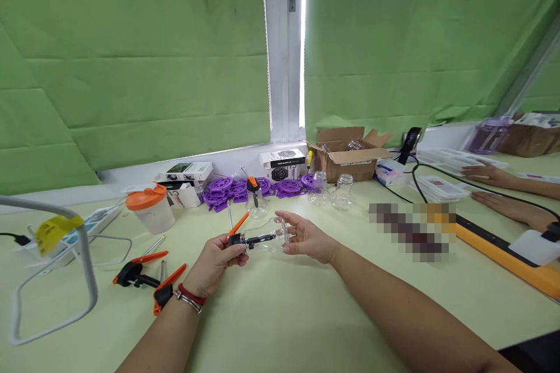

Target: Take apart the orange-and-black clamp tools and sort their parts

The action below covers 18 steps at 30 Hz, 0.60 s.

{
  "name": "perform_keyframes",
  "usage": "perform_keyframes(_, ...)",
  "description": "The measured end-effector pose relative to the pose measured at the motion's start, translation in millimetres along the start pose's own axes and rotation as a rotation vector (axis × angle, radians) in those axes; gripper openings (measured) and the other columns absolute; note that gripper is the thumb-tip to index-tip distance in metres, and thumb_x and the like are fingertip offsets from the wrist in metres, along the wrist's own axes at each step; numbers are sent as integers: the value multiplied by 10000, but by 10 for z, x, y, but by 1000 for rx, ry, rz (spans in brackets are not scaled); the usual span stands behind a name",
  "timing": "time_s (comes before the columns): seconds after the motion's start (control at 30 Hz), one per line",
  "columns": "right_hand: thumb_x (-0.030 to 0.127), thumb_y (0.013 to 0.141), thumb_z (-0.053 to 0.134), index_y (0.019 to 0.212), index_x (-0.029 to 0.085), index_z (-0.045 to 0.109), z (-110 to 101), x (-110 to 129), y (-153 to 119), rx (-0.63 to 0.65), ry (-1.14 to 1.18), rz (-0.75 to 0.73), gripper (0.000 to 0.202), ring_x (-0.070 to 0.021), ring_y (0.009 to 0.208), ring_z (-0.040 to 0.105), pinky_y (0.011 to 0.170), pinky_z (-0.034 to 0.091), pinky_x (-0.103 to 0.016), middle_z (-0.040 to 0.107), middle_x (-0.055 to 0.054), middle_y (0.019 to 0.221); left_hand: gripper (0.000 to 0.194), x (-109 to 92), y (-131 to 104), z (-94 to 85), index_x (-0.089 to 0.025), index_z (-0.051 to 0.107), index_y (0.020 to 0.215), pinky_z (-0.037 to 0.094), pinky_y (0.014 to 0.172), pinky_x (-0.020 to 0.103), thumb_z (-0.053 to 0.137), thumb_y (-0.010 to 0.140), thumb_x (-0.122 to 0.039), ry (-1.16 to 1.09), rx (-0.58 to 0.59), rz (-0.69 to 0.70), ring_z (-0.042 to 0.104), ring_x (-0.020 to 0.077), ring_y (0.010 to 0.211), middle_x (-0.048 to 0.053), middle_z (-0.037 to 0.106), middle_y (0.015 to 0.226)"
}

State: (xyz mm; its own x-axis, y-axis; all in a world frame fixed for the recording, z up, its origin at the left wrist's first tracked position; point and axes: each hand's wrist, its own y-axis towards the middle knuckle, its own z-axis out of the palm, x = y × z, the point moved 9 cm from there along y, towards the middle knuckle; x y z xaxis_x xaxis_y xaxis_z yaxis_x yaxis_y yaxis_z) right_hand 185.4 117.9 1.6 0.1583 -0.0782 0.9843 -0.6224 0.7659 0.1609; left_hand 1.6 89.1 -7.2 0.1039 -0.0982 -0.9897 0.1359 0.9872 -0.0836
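Note:
Above the middle of the table, a clear glass bottle [268, 235] lies on its side between my hands, with a black and orange pump top [236, 238] at its left end and a black stem inside. My left hand [219, 256] is closed on the pump top. My right hand [306, 238] grips the wide base end of the bottle between thumb and fingers. Behind them stands another glass bottle [256, 205] with an orange and black top. Two more orange and black tops [137, 274] lie on the table at the left, near my left wrist.
Purple plastic pieces [221, 191], glass jars [343, 192] and an open cardboard box [354, 163] stand along the back. An orange-lidded cup [151, 210] and a grey wire frame [90, 268] are at left. Another person's hands [490, 175] rest at right, near an orange bar [494, 253].

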Motion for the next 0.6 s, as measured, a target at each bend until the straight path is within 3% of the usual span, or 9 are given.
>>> perform_keyframes(0.13,290,639,789,1326,293,417,-24,-70,12,-12,16,45,781,-169,971,558,767,490,-302,429,-86,1264,205,-9,-4,20,-134,600,756,459,595,263,728,679,-274,12,17,-5,586,124,565,11,640,623)
perform_keyframes(0.3,414,731,695,1323,218,413,-32,-138,18,-9,-25,103,684,-181,818,627,563,488,-259,516,-105,1111,194,-20,-16,44,-136,604,748,442,573,250,716,693,-285,25,38,-1,577,118,547,5,637,605)
perform_keyframes(0.6,428,757,644,1166,184,509,29,-192,34,0,54,171,495,-128,612,621,427,433,-207,575,-53,929,209,-27,-8,44,-122,605,734,436,541,240,727,681,-283,27,45,0,572,116,536,13,634,589)
